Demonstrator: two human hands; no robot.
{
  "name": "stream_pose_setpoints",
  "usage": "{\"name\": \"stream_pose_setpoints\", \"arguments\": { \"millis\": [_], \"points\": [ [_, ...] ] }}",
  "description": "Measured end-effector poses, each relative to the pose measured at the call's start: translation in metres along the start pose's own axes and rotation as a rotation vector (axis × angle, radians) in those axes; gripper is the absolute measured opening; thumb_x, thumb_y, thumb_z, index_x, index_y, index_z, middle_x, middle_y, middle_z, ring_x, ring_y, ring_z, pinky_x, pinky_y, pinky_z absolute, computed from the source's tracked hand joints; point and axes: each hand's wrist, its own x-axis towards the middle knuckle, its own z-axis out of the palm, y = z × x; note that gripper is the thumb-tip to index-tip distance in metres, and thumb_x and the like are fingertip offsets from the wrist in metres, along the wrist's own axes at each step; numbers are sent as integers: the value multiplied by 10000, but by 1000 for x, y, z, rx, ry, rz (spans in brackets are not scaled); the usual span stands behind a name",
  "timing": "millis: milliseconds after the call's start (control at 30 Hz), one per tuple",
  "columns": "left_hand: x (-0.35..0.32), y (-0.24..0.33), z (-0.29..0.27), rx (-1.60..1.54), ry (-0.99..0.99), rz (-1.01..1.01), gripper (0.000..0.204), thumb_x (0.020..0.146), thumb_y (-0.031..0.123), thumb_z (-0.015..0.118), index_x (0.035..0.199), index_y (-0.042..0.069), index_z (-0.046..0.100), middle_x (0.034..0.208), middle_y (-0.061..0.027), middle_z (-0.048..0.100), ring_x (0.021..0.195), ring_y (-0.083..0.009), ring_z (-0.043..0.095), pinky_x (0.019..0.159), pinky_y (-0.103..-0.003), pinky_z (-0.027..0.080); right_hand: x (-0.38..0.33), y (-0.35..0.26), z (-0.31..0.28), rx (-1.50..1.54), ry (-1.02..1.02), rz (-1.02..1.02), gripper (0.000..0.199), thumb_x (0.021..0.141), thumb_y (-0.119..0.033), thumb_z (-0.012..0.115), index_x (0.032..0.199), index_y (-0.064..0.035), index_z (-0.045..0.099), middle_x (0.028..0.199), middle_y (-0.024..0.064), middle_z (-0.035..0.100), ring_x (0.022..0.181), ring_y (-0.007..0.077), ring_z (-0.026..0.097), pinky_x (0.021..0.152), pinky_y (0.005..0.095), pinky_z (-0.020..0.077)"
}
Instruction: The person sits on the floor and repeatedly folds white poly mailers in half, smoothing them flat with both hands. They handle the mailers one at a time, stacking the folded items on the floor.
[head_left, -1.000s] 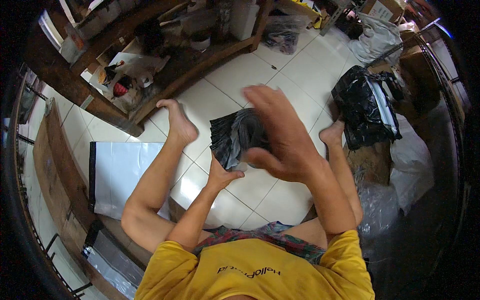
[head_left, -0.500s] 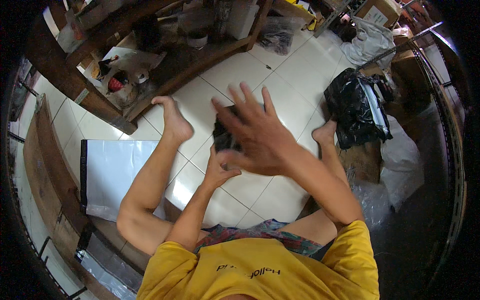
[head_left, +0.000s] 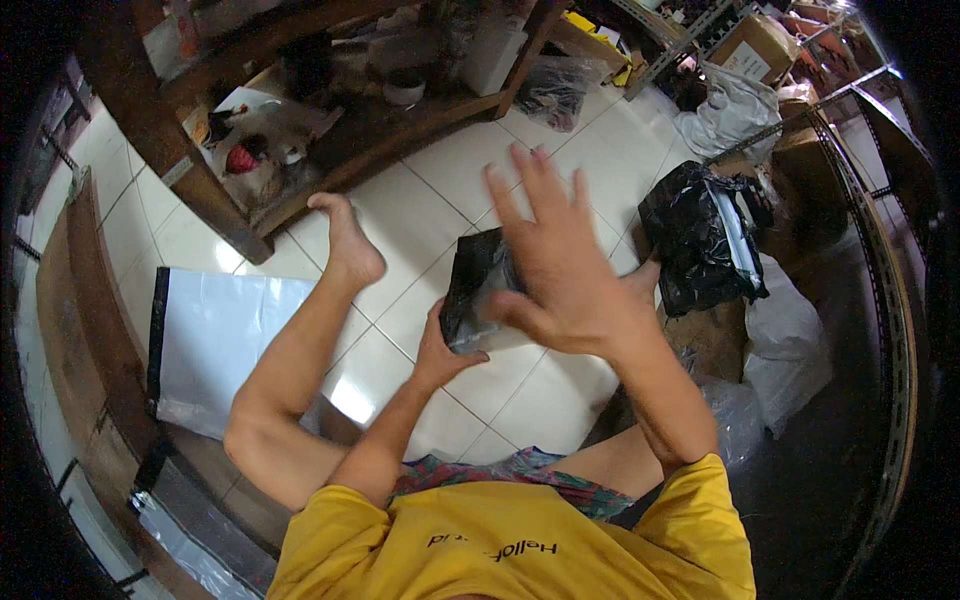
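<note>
A black plastic-wrapped package (head_left: 470, 285) is upheld between my legs, above the white tiled floor. My left hand (head_left: 441, 350) grips its near left edge, thumb along the near side and fingers against the left side. Over the package's right part, my right hand (head_left: 560, 265) is raised with fingers spread, holding nothing. It hides that side of the package, and I cannot tell whether the palm touches it.
White-grey plastic mailers (head_left: 215, 340) lie on the left. A black plastic bag (head_left: 695, 235) with a pale item stands beyond my right foot. A wooden shelf (head_left: 380, 140) runs across the far left; a metal rack (head_left: 885, 330) stands at the right.
My right hand has moved right, exposing more of the package. The package has shifted slightly right with my left hand still on it. The whole view has also shifted a little.
</note>
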Motion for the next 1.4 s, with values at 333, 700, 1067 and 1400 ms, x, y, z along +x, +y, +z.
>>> {"name": "stream_pose_setpoints", "arguments": {
  "millis": [333,700,1067,1400],
  "points": [
    [21,18,-14,-4,97,28,541,833,182,677,1297,-20,488,1135,-156,619,1067,-241,588,962,-352,457,1,-2,21,-10,-17,26,954,878,-678,530,1561,-81,237,1550,342,228,1435,542,206,1121,702,151],
    [28,36,-17,2,19,30,563,805,132,711,1301,-18,491,1074,-124,618,974,-239,594,913,-352,474,22,26,30,-96,-65,133,938,913,-632,507,1571,-46,182,1559,338,222,1457,519,179,1150,676,87],
    [26,29,-15,87,-148,26,1281,505,321,986,1492,-29,248,1453,-215,425,1359,-321,428,1138,-406,358,57,37,43,19,-141,181,935,914,-681,449,1574,-73,185,1559,318,244,1467,505,165,1147,688,90],
    [25,9,-22,56,-146,-51,1413,484,364,1001,1519,-31,124,1484,-247,365,1381,-336,397,1161,-408,325,26,16,12,-29,-42,-10,1014,844,-705,532,1567,-70,214,1549,356,214,1437,553,190,1118,724,118]
  ]
}}
